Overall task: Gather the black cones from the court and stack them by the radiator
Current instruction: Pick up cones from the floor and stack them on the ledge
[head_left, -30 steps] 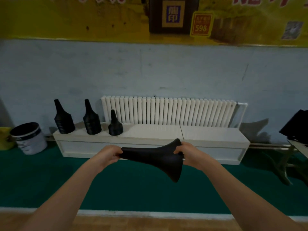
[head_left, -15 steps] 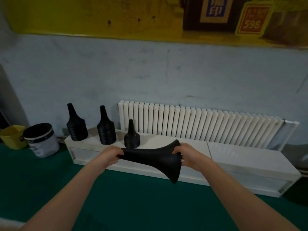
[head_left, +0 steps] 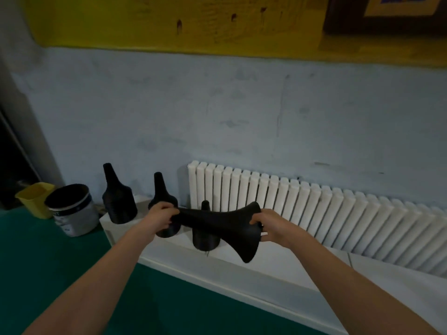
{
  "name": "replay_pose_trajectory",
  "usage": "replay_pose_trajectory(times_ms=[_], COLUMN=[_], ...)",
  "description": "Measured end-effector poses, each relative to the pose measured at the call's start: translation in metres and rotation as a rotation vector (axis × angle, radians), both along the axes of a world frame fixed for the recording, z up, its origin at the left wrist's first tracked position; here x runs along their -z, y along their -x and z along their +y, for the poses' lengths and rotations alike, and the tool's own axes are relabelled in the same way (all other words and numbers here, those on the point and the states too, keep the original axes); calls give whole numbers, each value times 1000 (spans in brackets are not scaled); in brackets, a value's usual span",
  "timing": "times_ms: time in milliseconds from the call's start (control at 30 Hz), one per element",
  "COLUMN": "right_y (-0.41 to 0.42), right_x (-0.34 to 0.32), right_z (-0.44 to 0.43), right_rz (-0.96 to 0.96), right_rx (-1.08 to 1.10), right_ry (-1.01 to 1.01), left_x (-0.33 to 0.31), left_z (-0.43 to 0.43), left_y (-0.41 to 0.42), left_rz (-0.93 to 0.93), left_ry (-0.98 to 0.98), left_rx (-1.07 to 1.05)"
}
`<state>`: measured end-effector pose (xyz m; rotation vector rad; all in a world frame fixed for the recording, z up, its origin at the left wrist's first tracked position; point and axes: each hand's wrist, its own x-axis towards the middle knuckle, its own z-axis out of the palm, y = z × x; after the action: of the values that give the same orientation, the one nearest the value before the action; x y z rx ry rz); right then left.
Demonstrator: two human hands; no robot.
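While outstretched, left hand (head_left: 160,217) round cone (head_left: 223,226) neck — right hand (head_left: 269,226) at rim.

Both hands out in front, holding one cone between them.

The left forearm (head_left: 104,269) and the right forearm (head_left: 350,281), both bare, rise from the lower corners of the view and draw together toward the middle. The left hand (head_left: 160,217) is closed in a fist round the narrow end of the cone (head_left: 217,226), knuckles up and fingers curled under. The right hand (head_left: 271,226) grips the wide end at its rim, with the thumb over the top edge and the fingers wrapped beneath, one fingertip showing below the rim. The hands are about level and the wrists nearly straight. The cone lies sideways between them.
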<state>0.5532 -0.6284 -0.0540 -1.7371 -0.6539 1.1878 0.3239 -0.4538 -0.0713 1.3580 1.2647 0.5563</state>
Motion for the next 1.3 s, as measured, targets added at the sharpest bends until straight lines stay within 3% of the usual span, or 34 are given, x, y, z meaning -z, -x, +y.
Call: replay_pose_trajectory(times_ms=[200,367,600,733,933,1300], right_y=[-31,-56,-78,-90,-107,-134], right_x=[35,73,101,118,161,239], right_z=[120,220,317,352,385,393], right_rz=[127,252,370,417,467,626], right_rx=[-74,-49,76,152,236,490], right_ry=[67,151,215,259,372,396], left_x=[-1,10,24,34,61,125], left_z=[119,224,324,358,386,372], left_y=[-27,-54,-97,-124,-168,-224], left_rz=[51,-14,87,91,244,371], left_ry=[-140,-63,-103,-113,-146,-86], left_rx=[-75,-65,25,69,138,270])
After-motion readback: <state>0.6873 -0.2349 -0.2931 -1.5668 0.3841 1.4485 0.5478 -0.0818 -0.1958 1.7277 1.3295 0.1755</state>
